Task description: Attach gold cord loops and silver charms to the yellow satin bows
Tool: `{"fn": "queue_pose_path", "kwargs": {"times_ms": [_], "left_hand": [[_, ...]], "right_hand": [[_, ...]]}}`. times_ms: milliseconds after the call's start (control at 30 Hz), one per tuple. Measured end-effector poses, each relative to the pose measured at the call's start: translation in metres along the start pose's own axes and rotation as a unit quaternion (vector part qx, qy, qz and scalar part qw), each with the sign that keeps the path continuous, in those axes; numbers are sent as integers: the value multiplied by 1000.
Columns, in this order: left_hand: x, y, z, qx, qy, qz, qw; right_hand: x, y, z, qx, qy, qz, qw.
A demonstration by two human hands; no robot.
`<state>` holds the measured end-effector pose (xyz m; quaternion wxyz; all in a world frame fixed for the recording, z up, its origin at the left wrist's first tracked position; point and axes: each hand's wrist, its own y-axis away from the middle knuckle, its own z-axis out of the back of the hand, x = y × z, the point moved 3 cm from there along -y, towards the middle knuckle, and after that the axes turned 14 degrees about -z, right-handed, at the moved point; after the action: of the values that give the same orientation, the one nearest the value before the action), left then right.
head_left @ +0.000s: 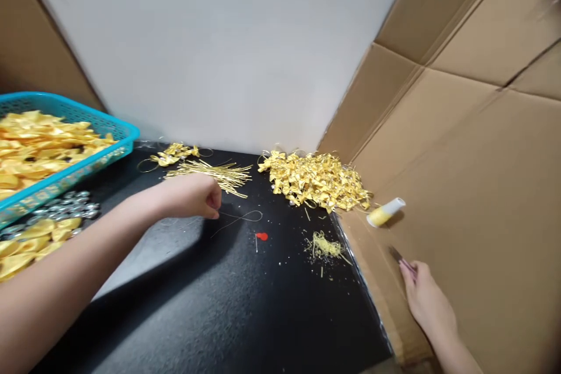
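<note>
My left hand [193,196] reaches across the black mat [228,298] with its fingers curled into a pinch, on a thin gold cord loop [241,217] lying beside it. Just behind it lies a bundle of gold cords [219,174]. My right hand [423,298] rests on the cardboard flap [460,198] at the right, closed on a small dark tool [397,255] whose tip sticks out. A spool of yellow thread [385,212] lies on the cardboard ahead of that hand.
A pile of finished gold bows [318,180] sits at the back right of the mat, with a few more bows [173,153] further left. A teal basket [79,172] of yellow ribbon pieces stands at the left, above silver bits [72,204]. Thread scraps [324,245] and a red pin [261,236] lie mid-mat.
</note>
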<state>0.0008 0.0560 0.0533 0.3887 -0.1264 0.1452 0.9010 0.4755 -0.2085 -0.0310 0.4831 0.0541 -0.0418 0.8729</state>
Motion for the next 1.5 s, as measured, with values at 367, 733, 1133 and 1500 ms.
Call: {"fn": "queue_pose_path", "kwargs": {"times_ms": [367, 733, 1133, 1500], "left_hand": [[-22, 57, -92, -152, -54, 50, 986], [-64, 82, -69, -254, 134, -31, 957], [21, 65, -75, -270, 3, 48, 962], [17, 56, -68, -306, 106, 41, 945]], "right_hand": [[52, 14, 38, -251, -72, 158, 952], [259, 188, 33, 68, -267, 610, 743], [359, 189, -15, 187, -87, 610, 765], [360, 177, -25, 379, -400, 475, 686]]}}
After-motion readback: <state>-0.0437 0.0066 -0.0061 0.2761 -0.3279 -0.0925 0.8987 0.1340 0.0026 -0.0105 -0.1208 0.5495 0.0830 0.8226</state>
